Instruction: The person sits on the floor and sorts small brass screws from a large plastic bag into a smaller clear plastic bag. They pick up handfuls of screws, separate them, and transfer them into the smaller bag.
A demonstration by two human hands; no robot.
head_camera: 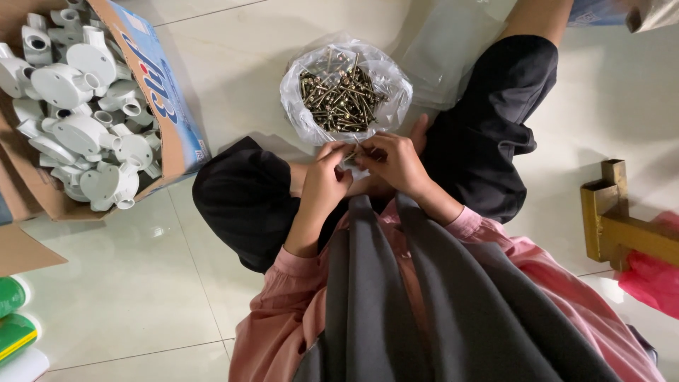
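A clear plastic bag [305,120] full of brass-coloured screws [341,100] lies open on the tiled floor between my knees. My left hand [324,185] and my right hand [393,160] meet just below the bag, fingertips pinched together on a few screws [351,153] and what looks like a small clear packet. What is under the fingers is mostly hidden. Pink sleeves and a grey cloth cover my arms and chest.
A cardboard box [173,117] of white plastic conduit junction boxes [85,113] stands at the left. Flat clear bags [453,49] lie beyond my right knee. A brass-coloured metal bracket [614,219] and red plastic [654,279] sit at the right; green rolls [14,318] at the bottom left.
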